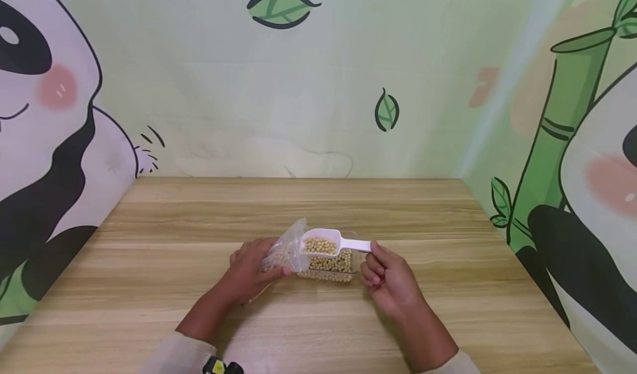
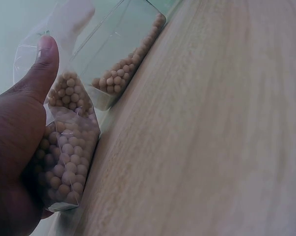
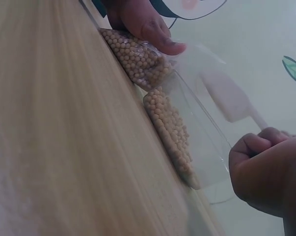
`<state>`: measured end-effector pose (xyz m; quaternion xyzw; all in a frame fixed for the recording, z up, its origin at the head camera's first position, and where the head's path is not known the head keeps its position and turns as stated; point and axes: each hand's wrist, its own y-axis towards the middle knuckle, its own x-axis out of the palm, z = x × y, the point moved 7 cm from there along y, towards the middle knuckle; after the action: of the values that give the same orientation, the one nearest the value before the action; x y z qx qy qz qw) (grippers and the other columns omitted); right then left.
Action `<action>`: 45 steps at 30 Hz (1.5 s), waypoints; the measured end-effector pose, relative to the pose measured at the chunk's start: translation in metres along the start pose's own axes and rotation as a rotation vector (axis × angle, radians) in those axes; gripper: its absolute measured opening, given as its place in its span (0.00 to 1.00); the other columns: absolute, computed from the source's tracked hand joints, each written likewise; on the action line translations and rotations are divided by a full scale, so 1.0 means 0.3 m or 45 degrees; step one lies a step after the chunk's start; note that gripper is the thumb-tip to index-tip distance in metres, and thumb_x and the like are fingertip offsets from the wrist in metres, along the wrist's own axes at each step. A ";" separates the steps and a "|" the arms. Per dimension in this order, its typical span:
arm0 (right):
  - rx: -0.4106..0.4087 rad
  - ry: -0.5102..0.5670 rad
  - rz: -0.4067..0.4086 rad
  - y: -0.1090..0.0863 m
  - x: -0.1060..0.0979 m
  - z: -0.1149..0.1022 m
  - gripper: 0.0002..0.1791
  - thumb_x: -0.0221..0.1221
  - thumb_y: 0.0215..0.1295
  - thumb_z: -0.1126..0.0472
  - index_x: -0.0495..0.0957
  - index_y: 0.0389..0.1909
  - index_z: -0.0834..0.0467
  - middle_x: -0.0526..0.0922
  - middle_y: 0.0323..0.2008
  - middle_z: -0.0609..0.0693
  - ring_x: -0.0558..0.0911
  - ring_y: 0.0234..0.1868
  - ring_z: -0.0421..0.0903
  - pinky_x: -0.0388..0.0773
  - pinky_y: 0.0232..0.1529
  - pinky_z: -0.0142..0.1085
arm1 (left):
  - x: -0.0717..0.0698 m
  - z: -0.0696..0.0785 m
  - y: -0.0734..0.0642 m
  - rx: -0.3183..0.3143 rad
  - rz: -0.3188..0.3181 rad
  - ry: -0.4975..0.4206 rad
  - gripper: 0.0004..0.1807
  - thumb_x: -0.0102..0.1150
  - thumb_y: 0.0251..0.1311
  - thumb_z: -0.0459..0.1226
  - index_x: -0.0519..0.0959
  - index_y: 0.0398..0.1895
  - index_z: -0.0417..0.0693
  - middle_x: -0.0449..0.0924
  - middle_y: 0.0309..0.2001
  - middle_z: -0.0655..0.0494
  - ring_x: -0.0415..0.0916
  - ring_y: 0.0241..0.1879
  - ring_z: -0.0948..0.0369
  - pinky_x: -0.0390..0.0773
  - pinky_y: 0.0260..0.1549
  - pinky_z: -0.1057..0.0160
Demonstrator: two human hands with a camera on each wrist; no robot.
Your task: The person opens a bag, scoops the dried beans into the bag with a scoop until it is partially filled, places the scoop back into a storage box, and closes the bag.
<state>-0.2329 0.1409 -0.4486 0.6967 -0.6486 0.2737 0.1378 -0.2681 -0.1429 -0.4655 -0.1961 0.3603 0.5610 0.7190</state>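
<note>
Left hand (image 1: 251, 270) grips the soybean bag (image 1: 285, 248), nine o'clock of the clear box (image 3: 206, 156). Right hand (image 1: 392, 280) pinches the white scoop (image 1: 339, 242).

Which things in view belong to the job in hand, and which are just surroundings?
In the job:
White scoop holding beige beans, in the right grip
Clear bag of beans, in the left grip
Clear box of beans

Surroundings:
Wooden table underneath
Printed panda backdrop
Black gadget by the left sleeve

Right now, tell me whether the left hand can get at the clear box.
Probably not freely: the clear box stands close by, but the left hand holds the plastic bag, which sits between them and would likely need letting go first.
</note>
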 end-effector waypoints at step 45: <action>-0.473 -0.587 -0.197 -0.062 0.085 -0.034 0.13 0.52 0.85 0.64 0.81 0.37 0.54 0.62 0.19 0.40 0.65 0.20 0.34 0.62 0.27 0.26 | 0.003 0.001 0.001 0.022 0.013 0.007 0.38 0.72 0.68 0.51 0.73 0.79 0.55 0.79 0.72 0.46 0.69 0.73 0.41 0.58 0.65 0.32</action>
<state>-0.2164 0.1276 -0.4230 0.7508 -0.6466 -0.0260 0.1325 -0.2683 -0.1420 -0.4661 -0.1896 0.3679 0.5611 0.7169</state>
